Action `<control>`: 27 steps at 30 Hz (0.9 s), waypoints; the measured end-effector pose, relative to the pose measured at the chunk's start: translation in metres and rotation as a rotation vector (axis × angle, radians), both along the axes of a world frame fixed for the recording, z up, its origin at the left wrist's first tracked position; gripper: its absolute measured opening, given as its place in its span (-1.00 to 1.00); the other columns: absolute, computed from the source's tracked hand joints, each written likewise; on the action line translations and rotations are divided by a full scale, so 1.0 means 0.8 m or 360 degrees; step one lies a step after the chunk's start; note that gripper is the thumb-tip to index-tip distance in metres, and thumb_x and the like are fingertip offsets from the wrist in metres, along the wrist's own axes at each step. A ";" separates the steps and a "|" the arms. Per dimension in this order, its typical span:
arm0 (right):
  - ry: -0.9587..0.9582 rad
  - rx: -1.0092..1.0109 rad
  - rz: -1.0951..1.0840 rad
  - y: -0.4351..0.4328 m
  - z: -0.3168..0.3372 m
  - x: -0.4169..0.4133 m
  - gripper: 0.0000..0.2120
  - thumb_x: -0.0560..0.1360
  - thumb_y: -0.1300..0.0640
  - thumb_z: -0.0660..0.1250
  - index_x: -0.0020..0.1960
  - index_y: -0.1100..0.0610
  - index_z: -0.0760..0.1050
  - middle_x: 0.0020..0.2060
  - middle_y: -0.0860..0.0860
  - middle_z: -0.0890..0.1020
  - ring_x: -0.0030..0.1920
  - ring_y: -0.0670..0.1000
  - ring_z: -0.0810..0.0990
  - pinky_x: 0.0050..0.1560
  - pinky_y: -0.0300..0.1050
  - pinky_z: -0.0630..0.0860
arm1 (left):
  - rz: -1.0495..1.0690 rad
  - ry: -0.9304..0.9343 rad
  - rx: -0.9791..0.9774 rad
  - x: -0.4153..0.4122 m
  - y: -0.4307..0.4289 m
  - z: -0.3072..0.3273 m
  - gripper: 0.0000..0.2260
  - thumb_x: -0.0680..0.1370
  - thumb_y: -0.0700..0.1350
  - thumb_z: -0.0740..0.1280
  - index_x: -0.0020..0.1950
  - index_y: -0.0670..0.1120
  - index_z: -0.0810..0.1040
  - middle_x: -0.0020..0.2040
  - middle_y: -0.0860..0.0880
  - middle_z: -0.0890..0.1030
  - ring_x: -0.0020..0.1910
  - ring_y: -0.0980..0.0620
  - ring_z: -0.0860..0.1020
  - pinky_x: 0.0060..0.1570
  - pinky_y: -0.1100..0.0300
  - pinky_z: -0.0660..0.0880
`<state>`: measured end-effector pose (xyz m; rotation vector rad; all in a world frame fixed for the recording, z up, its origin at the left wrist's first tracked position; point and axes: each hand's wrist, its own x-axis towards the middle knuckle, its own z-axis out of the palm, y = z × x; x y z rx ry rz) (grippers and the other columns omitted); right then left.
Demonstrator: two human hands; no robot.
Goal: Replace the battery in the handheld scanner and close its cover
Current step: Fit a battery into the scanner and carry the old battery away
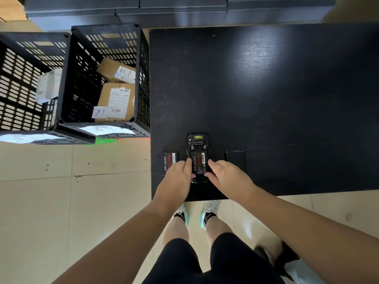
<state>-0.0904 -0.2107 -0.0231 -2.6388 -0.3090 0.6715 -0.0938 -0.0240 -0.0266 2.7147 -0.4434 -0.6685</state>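
The handheld scanner [197, 141] lies face down near the front edge of the black table [266, 99], its back uncovered. A black battery [198, 161] with a red label sits in its bay. My left hand [178, 177] touches the scanner's left side and lower edge with its fingertips. My right hand [227, 177] rests against the right side, fingers curled at the bottom of the battery. A second battery [170, 160] lies on the table just left of the scanner, partly hidden by my left hand. The black cover [235, 159] lies to the right.
Two black slotted crates [67, 78] stand on the floor left of the table, the nearer one holding cardboard parcels [117, 95]. Dark cabinets [184, 11] run along the back. My legs and shoes are below the table's front edge.
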 end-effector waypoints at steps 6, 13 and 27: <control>-0.0348 -0.0143 0.0044 0.008 -0.014 -0.022 -0.55 0.44 0.07 0.49 0.22 0.32 0.55 -0.23 0.10 0.66 -0.26 0.06 0.66 -0.40 -0.14 0.58 | -0.0369 -0.0494 0.0242 -0.002 0.008 -0.019 -0.59 0.62 -0.06 0.23 0.29 -0.36 0.52 -0.11 -0.19 0.61 -0.17 -0.12 0.59 -0.17 0.04 0.61; -0.0494 -0.0124 0.0013 0.005 -0.026 -0.028 -0.58 0.52 0.04 0.31 0.25 0.31 0.50 -0.19 0.13 0.64 -0.22 0.09 0.64 -0.31 -0.08 0.63 | -0.0418 -0.0621 0.0247 -0.001 0.011 -0.023 -0.52 0.62 -0.03 0.06 0.26 -0.36 0.54 -0.13 -0.18 0.60 -0.20 -0.12 0.57 -0.20 0.03 0.58; 0.0247 0.0588 -0.1362 0.055 0.011 -0.038 -0.57 0.60 0.17 0.26 0.46 0.03 0.38 0.23 0.00 0.44 0.03 -0.12 0.49 0.01 -0.37 0.36 | 0.1241 0.0296 -0.0591 -0.039 -0.062 0.027 -0.55 0.65 -0.18 0.22 0.55 -0.12 0.28 0.23 -0.05 0.36 0.21 -0.02 0.43 0.24 0.20 0.39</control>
